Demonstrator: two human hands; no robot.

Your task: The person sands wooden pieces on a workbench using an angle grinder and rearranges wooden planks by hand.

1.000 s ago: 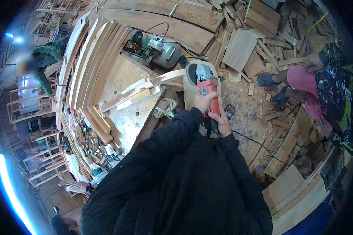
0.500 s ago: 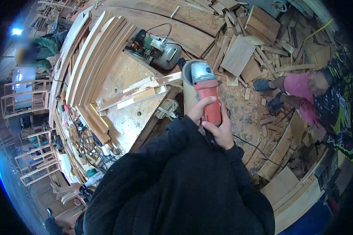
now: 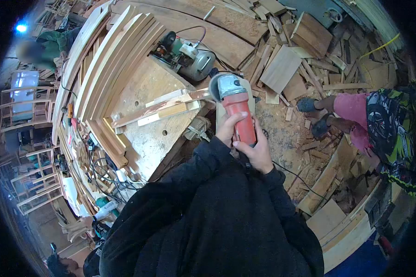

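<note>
A red angle grinder (image 3: 239, 107) with a silver head is held up in front of my body by both hands. My left hand (image 3: 227, 127) is closed around the left side of its body, thumb on top. My right hand (image 3: 259, 150) wraps the rear right part of the body. The grinder's disc (image 3: 214, 88) faces left, close to the end of a wooden piece (image 3: 192, 96) lying on the workbench (image 3: 145, 159). Whether disc and wood touch, I cannot tell. A black cord (image 3: 305, 181) trails over the floor on the right.
Curved wooden parts (image 3: 113, 60) are stacked on the bench's left. Behind it stands an air compressor (image 3: 196, 64). Offcuts (image 3: 282, 69) and sawdust cover the floor. A person in pink shorts (image 3: 351, 111) is at right; others are at the left edge. Tangled cables (image 3: 104, 173) lie lower left.
The grinder and both hands have shifted slightly left, and the disc shows more from the side. My view has moved a little. My grip is the same.
</note>
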